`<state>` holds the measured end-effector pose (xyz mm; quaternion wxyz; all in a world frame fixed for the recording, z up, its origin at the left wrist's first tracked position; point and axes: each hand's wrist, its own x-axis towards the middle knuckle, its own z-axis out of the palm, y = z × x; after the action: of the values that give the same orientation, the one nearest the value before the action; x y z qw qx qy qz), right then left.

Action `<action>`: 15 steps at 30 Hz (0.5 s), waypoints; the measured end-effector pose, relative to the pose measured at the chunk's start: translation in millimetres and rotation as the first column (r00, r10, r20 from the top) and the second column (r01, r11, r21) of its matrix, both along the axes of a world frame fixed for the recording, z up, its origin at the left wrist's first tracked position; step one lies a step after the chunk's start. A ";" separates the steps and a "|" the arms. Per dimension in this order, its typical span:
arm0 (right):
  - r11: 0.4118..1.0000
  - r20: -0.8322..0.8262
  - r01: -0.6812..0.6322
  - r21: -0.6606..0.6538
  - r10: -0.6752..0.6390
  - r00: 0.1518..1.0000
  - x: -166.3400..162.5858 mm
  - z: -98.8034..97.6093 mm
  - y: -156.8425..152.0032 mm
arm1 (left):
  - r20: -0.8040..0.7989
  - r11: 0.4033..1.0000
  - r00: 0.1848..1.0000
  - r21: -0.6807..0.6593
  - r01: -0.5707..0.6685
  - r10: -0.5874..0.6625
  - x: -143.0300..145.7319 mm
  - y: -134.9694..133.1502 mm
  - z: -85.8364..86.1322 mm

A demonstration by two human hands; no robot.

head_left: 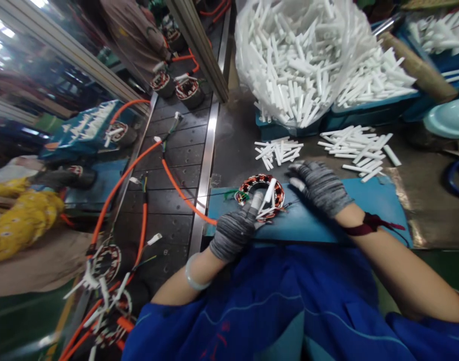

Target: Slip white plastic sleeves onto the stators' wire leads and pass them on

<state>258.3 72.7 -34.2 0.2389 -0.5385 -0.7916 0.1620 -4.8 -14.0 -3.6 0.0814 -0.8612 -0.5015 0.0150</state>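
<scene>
A ring-shaped motor stator (260,196) with copper windings lies on a blue board (365,205) in front of me. My left hand (235,228), in a grey knit glove, is closed against the stator's near rim and pinches a white plastic strip (269,192) that stands in the ring. My right hand (319,186), also gloved, rests on the board just right of the stator, fingers curled and touching its far rim; I cannot make out anything in them. An orange cable (177,186) runs from the stator to the left.
Two loose piles of white strips (278,150) (359,148) lie beyond the board. A big clear bag of strips (300,55) sits in blue bins behind. A conveyor (169,180) on the left carries more stators with orange cables. Another person in yellow (19,220) is at far left.
</scene>
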 end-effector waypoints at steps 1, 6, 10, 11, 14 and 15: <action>1.000 0.056 0.020 0.019 -0.021 0.998 -1.2 -1.6 11.0 | -0.031 0.999 0.999 -0.019 -0.036 0.035 11.3 0.0 8.5; 0.996 0.278 0.065 -0.053 -0.048 0.959 -7.5 -11.1 52.1 | -0.001 0.960 0.988 -0.234 -0.152 0.156 38.2 19.9 42.7; 0.995 0.225 0.095 -0.030 -0.086 0.970 -0.8 -17.9 50.6 | 0.209 0.971 0.971 -0.229 -0.064 0.113 23.9 19.8 39.4; 0.995 0.204 0.098 -0.019 -0.092 0.975 2.6 -18.2 44.7 | 0.274 0.981 0.958 -0.189 -0.029 0.082 18.3 16.2 34.9; 0.993 0.047 0.122 0.004 -0.122 0.991 11.9 -12.6 15.3 | 0.451 0.997 0.890 -0.016 0.076 -0.060 2.6 2.9 19.9; 0.990 -0.057 0.139 -0.002 -0.139 0.989 13.5 -8.4 2.9 | 0.479 0.995 0.872 0.046 0.090 -0.101 -1.4 -1.4 15.9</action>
<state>271.8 75.6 -42.6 0.2727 -0.5872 -0.7452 0.1597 -6.2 -15.5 12.2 -0.0357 -0.8607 -0.4630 -0.2089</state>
